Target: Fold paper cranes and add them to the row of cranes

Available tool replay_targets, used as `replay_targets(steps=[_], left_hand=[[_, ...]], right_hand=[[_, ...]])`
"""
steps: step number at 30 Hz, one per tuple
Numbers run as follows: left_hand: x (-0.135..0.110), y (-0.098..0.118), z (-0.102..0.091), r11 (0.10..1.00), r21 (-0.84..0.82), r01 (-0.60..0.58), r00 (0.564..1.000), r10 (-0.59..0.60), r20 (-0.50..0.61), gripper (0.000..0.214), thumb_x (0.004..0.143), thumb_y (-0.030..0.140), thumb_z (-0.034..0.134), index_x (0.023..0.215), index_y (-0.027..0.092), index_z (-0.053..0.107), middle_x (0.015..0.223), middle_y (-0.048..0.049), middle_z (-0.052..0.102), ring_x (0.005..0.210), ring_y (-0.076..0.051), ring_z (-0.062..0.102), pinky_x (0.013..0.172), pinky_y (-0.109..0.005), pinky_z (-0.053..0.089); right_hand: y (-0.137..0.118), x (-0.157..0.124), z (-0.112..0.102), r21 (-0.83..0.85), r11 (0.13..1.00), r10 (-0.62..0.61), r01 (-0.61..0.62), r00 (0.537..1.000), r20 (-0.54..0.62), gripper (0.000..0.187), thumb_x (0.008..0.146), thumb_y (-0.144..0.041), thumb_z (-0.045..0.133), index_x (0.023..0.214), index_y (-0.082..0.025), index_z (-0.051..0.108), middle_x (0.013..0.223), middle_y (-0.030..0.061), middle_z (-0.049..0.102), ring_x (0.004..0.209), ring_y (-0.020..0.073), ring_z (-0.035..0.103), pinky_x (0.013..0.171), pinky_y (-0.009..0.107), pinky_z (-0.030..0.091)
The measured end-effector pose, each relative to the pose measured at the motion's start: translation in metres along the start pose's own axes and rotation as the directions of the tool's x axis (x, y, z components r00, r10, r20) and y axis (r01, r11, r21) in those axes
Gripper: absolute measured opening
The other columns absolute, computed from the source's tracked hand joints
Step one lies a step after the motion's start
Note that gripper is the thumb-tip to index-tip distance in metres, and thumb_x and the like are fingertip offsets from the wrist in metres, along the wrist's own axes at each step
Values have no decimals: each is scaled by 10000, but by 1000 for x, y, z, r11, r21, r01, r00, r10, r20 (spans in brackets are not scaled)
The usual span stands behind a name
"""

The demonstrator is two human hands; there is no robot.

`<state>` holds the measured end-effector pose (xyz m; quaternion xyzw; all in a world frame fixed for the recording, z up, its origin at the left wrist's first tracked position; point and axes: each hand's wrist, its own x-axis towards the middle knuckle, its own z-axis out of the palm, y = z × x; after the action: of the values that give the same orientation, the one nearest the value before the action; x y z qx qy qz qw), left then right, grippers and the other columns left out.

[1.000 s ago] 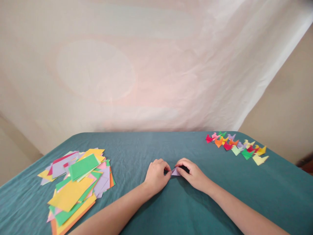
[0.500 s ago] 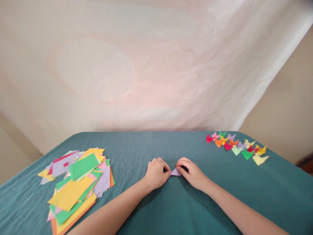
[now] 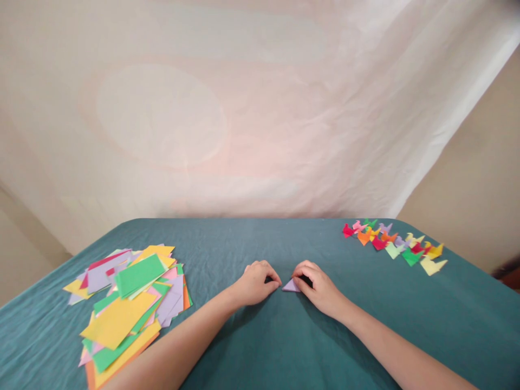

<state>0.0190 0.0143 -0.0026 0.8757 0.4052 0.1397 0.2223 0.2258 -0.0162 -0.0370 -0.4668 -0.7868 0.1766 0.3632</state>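
Note:
A small folded piece of lilac paper (image 3: 291, 286), triangular in outline, lies low over the cloth in the middle of the table. My right hand (image 3: 317, 286) pinches its right side between thumb and fingers, which cover part of it. Just left of the paper's pointed corner is my left hand (image 3: 260, 283). Its thumb and index fingertips are pressed together, a narrow gap away from the paper, and nothing shows between them.
Loose coloured paper sheets (image 3: 134, 303) lie in an overlapping heap at the left. Several small folded paper birds (image 3: 392, 245) stand in rows at the far right. A dark green cloth (image 3: 252, 346) covers the table, and a pale hanging sheet (image 3: 244, 119) rises behind it.
My left hand has let go of the lilac paper's left corner and drawn slightly left. The right hand keeps its pinch, nearly unmoved.

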Motion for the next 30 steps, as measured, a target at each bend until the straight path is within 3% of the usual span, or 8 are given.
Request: replay_targets(steps=[9, 12, 16, 25, 30], left_hand=[[-4, 1, 2, 993, -54, -102, 994, 100, -35, 205, 801, 208, 533, 926, 248, 691, 947, -23, 624, 935, -169, 544, 907, -294, 376], [-7, 6, 2, 992, -42, -123, 992, 122, -32, 214, 795, 205, 546, 964, 241, 673, 962, -28, 616, 946, -177, 536, 911, -304, 373], [-11, 13, 2, 988, -19, -152, 988, 152, -7, 276, 796, 208, 546, 1057, 235, 633, 1019, -44, 597, 977, -198, 522, 903, -321, 380], [-17, 19, 0, 967, 112, -229, 974, 227, 29, 231, 823, 197, 519, 1013, 211, 650, 1014, -56, 587, 992, -213, 504, 897, -324, 380], [-18, 21, -2, 941, 194, -277, 961, 274, 41, 251, 837, 159, 477, 1023, 203, 640, 1024, -60, 581, 989, -216, 500, 877, -328, 383]], right_hand=[[1, -4, 2, -66, 998, 14, -17, 999, -53, 95, 828, -201, 520, 908, -206, 571, 910, 50, 575, 874, 198, 539, 784, 355, 443], [0, -6, 2, -117, 993, 10, -19, 997, -79, 35, 826, -218, 532, 852, -204, 551, 886, 51, 569, 842, 201, 538, 751, 356, 449], [-4, -8, -1, -213, 976, -46, 40, 999, -25, 87, 852, -211, 503, 815, -210, 582, 855, 51, 575, 823, 205, 537, 739, 362, 439], [-15, -12, -8, -335, 938, -66, 87, 995, 74, 134, 826, -341, 579, 828, -208, 586, 817, 44, 577, 782, 206, 530, 701, 350, 416], [-14, -12, -8, -339, 936, -75, 99, 994, 83, 112, 857, -305, 540, 836, -208, 591, 826, 46, 580, 784, 203, 532, 703, 347, 423]])
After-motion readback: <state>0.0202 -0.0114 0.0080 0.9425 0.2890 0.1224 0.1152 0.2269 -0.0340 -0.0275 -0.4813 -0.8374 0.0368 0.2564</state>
